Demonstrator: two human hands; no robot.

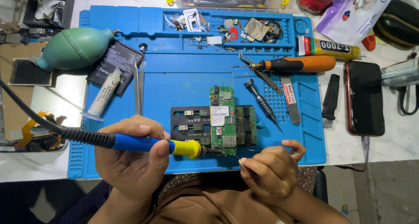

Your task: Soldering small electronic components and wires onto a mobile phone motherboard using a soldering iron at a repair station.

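Blue-handled soldering iron (148, 144) gripped, left hand (131, 156)

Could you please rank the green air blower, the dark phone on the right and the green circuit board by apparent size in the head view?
1. Green air blower, the bulkiest.
2. Dark phone, close behind; it is longer but narrower, so this order is unsure.
3. Green circuit board, clearly smallest.

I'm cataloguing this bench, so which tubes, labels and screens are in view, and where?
Glue tube: top right of blue mat, yellow with black label, red neck.
Phone battery: upper left, black rectangle, white print.
Syringe: across battery, white labelled.
Smartphone: right of mat, dark screen, red rim.
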